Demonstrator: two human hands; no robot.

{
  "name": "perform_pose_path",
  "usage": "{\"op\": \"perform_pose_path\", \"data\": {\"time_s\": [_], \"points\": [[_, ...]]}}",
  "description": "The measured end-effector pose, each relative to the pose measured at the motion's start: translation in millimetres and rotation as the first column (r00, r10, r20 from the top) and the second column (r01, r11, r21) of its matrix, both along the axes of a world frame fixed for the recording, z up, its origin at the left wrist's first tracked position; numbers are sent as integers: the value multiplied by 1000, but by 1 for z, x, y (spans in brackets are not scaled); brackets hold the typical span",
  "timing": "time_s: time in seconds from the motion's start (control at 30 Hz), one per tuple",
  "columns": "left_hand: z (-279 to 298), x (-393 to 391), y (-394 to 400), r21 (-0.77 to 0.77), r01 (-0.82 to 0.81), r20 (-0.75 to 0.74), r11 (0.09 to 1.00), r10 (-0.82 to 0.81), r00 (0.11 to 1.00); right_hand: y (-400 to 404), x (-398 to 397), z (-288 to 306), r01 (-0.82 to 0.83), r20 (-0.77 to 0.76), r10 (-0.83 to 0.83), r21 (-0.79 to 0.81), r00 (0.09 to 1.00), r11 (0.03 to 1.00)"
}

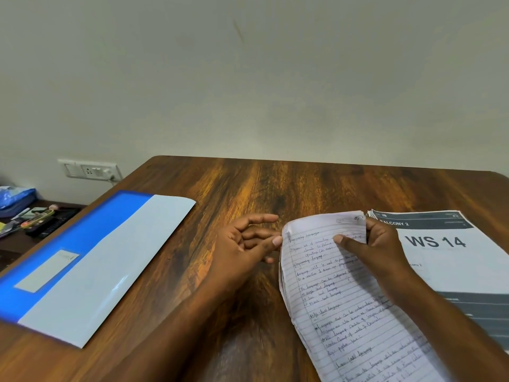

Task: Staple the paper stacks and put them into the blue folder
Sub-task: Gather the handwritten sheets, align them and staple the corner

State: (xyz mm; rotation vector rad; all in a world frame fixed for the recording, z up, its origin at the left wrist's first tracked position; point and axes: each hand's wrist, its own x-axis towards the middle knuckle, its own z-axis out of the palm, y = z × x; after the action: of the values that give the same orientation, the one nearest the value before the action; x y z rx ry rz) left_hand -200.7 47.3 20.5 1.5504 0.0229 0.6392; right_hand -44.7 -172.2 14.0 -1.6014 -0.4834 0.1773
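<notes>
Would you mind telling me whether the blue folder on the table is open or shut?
Shut, it seems: the blue folder lies flat on the table, its pale cover down, no papers visible inside.

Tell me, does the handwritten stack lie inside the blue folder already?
No, the right hand holds the handwritten stack over the table, apart from the blue folder.

Handwritten stack (344, 299): your right hand (380, 252) covers its right side; its lower end runs off the bottom edge; the script is too blurred to read.
Printed stack (454, 260): cut off at the right edge; your right forearm hides its near left part; small print unreadable.
Blue folder (91, 260): left corner cropped; label text too small.
Side shelf items (35, 219): blurred, you cannot identify them.
</notes>
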Motion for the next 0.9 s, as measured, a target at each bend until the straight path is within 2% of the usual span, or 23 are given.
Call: {"op": "perform_pose_path", "data": {"time_s": [0.3,0.7,0.9], "points": [[1,-5,-8,174,-116,53,978,109,993,1,-1,-2,-2,14,2,-3,1000,1000],[-1,-6,-12,344,-142,99,928,115,988,3,-2,-3,6,21,-5,-23,1000,1000],[-4,-1,-10,415,-186,194,891,113,975,3,-4,-2,-15,18,15,-12,1000,1000]]}}
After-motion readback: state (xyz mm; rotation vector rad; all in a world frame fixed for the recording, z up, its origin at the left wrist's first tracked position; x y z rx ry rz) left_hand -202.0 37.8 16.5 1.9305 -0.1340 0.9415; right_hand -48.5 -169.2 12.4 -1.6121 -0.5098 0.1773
